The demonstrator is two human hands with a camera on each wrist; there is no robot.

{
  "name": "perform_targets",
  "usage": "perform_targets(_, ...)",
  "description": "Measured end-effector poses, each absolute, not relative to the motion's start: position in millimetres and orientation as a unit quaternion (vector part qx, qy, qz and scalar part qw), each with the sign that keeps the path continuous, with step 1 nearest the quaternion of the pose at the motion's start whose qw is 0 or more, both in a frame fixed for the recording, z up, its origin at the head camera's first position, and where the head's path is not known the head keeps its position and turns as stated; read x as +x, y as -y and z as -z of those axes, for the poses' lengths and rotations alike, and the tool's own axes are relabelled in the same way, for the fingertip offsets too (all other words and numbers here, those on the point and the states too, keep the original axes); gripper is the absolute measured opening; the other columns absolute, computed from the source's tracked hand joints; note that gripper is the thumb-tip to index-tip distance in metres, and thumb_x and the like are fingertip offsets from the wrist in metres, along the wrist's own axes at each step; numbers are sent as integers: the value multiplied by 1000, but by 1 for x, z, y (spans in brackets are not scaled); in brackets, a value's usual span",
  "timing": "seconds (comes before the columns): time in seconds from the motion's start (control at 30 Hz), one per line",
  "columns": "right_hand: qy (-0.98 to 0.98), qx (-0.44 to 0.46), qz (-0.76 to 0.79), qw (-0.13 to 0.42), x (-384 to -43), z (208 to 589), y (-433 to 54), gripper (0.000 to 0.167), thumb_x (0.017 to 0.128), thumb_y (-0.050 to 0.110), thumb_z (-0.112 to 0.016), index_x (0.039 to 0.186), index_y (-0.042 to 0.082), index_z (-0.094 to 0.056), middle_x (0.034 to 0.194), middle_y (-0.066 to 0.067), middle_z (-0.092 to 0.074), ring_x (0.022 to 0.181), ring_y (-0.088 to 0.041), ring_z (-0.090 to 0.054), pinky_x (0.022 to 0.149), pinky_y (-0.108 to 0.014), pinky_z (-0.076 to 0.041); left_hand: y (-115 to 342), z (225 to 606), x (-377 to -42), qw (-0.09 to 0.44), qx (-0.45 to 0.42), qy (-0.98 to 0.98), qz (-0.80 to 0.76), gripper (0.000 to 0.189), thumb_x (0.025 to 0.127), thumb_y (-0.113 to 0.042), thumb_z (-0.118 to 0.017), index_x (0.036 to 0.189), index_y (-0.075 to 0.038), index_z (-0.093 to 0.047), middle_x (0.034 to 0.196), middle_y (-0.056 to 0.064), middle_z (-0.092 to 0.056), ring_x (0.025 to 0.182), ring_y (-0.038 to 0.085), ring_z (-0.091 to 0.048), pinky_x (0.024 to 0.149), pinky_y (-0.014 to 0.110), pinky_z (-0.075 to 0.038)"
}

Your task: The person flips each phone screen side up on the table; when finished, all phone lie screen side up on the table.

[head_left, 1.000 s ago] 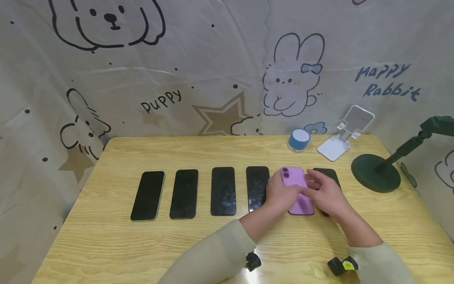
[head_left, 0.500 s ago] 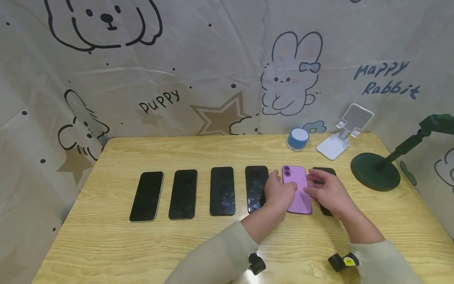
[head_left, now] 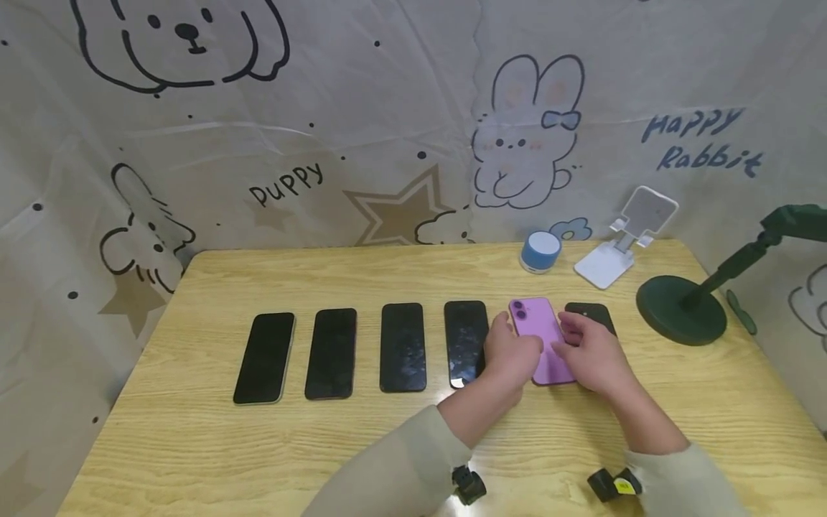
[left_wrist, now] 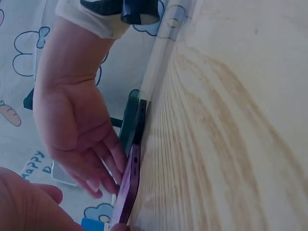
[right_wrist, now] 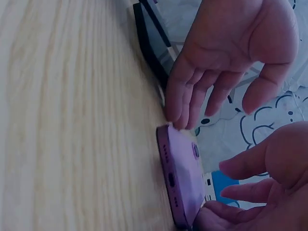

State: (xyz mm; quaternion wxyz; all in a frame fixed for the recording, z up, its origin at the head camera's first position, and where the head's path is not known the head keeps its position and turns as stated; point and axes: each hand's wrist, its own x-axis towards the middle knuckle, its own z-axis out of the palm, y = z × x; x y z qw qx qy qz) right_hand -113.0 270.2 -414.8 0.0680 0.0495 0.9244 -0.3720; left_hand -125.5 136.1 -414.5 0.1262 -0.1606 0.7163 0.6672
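Observation:
A purple phone (head_left: 538, 319) lies back side up on the table, its camera lenses at the top left corner, slightly slanted. My left hand (head_left: 510, 352) is at its left edge with the thumb reaching over the back. Along the opposite edge is my right hand (head_left: 593, 353), fingers loosely extended, overlapping a black phone (head_left: 597, 314). In the left wrist view, right-hand fingers (left_wrist: 108, 159) reach the side of the purple phone (left_wrist: 127, 185). The right wrist view shows the left hand's straight fingertips (right_wrist: 179, 115) close by a corner of this phone (right_wrist: 185, 175).
Further left, several black phones (head_left: 403, 348) lie screen up in a row. Behind stand a blue-and-white cylinder (head_left: 540, 251), a white phone stand (head_left: 607, 264) and a dark green lamp base (head_left: 678, 312). A printed cloth (head_left: 388, 93) hangs behind the table (head_left: 194, 459).
The purple phone has turned a little, its lower end shifting right and its top left. Both hands stay beside it, and the left thumb has drawn back slightly since a second ago.

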Motion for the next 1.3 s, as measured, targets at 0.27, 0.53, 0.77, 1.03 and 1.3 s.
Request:
perform_targets(0.27,-906,79,406,85,-116,414,-261,61,94,11,-64,145,-12,-40,138,-32,-50,126,-46,-49,102,-57,-39,-134,412,-124,117,-156,-729,-656,80,73,2,-68,149,0,-40,145,17,-48,128,28,-47,107,45,-36)
perform_targets(0.53,-897,108,419,95,-115,421,-260,66,89,6,-67,146,-10,-39,140,-30,-50,127,-44,-48,103,-55,-38,-136,412,-127,105,-202,-693,-684,79,73,7,-63,149,0,-40,134,18,-53,119,29,-51,101,44,-42)
perform_targets(0.77,-818,130,554,84,-107,423,-274,65,93,2,-65,150,-6,-35,143,-28,-45,129,-38,-45,89,-27,-51,-140,412,-128,109,-223,-645,-723,76,75,20,-47,147,-1,-42,123,10,-56,111,26,-54,98,43,-46)
perform_targets(1.03,-781,132,610,37,-99,421,-273,65,93,3,-70,151,0,-40,142,-25,-46,105,-14,-60,82,-24,-54,-138,410,-127,99,-192,-607,-765,55,75,23,-49,124,1,-61,106,10,-63,96,24,-63,84,41,-54)
perform_targets(1.3,-815,76,572,44,-97,423,-269,72,92,28,-75,153,10,-42,146,-22,-46,113,-38,-62,79,-31,-56,-129,407,-127,119,-162,-594,-779,30,83,11,-60,107,-7,-65,94,6,-62,85,20,-64,76,36,-57)
